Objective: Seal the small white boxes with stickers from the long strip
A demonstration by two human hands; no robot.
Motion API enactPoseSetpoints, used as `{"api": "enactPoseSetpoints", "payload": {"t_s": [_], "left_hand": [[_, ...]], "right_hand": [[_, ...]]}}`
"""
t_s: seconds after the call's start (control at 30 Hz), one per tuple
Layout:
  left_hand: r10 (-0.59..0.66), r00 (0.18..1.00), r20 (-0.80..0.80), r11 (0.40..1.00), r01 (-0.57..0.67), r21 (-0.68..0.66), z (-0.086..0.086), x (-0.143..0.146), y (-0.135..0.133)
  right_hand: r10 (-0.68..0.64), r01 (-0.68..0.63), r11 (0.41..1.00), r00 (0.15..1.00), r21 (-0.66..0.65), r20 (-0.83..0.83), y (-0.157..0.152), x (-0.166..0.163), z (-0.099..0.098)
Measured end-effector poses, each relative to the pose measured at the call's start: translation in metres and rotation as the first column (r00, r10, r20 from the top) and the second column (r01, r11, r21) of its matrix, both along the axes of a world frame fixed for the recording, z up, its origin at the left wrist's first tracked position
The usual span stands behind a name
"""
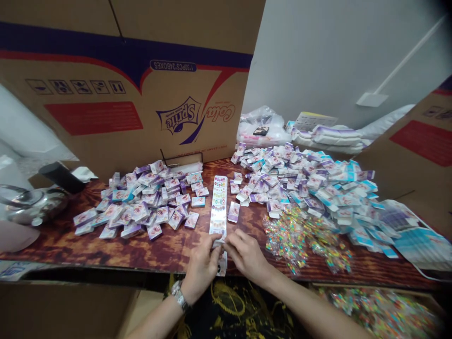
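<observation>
A long white paper strip (219, 202) printed with rows of small coloured pictures lies lengthwise on the table in front of me. My left hand (201, 263), with a metal watch on its wrist, is closed on the near part of the strip. From the other side, my right hand (247, 258) pinches the same part, fingertips close to the left ones. Below the fingers the strip's near end hangs toward the table edge. What exactly lies between the fingertips is partly hidden. A single small white and purple box (233, 212) lies just right of the strip.
Small boxes form a left pile (141, 207) and a larger right pile (300, 174). Colourful small clear packets (291, 240) lie near my right arm. A large carton (123, 94) stands behind; a metal kettle (38, 205) is far left. More packets (384, 306) sit below the table edge.
</observation>
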State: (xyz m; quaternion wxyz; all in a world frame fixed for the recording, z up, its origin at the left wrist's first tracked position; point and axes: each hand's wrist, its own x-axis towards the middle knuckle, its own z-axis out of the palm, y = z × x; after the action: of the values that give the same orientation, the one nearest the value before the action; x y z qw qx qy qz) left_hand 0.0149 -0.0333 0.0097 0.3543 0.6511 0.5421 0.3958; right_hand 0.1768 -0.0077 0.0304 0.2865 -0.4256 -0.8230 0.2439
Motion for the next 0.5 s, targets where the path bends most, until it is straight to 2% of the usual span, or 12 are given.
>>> {"api": "enactPoseSetpoints", "payload": {"t_s": [0.07, 0.13, 0.17, 0.27, 0.37, 0.5], "left_hand": [[-0.026, 0.992, -0.126, 0.999, 0.032, 0.040, -0.001, 0.001, 0.001], [-0.045, 0.988, -0.148, 0.998, 0.050, 0.031, 0.000, 0.002, 0.004], [-0.045, 0.991, -0.127, 0.999, 0.048, 0.022, 0.000, 0.003, 0.006], [-0.058, 0.998, -0.036, 0.998, 0.058, 0.022, 0.003, 0.008, 0.010], [-0.140, 0.990, -0.035, 0.989, 0.141, 0.038, 0.005, 0.015, 0.010], [-0.246, 0.945, -0.214, 0.960, 0.268, 0.077, 0.005, 0.026, 0.008]], "right_hand": [[0.095, -0.095, 0.995, 0.995, -0.001, 0.035, 0.008, 0.008, -0.004], [0.177, -0.175, 0.983, 0.984, -0.061, 0.035, 0.029, 0.019, -0.006], [0.153, -0.150, 0.986, 0.987, -0.075, 0.043, 0.043, 0.025, -0.007], [-0.104, 0.106, 0.994, 0.981, -0.002, 0.164, 0.090, 0.037, -0.015], [-0.131, 0.130, 0.991, 0.965, 0.017, 0.227, 0.123, 0.037, -0.031], [-0.103, 0.113, 0.993, 0.941, -0.013, 0.323, 0.124, 0.035, -0.047]]}}
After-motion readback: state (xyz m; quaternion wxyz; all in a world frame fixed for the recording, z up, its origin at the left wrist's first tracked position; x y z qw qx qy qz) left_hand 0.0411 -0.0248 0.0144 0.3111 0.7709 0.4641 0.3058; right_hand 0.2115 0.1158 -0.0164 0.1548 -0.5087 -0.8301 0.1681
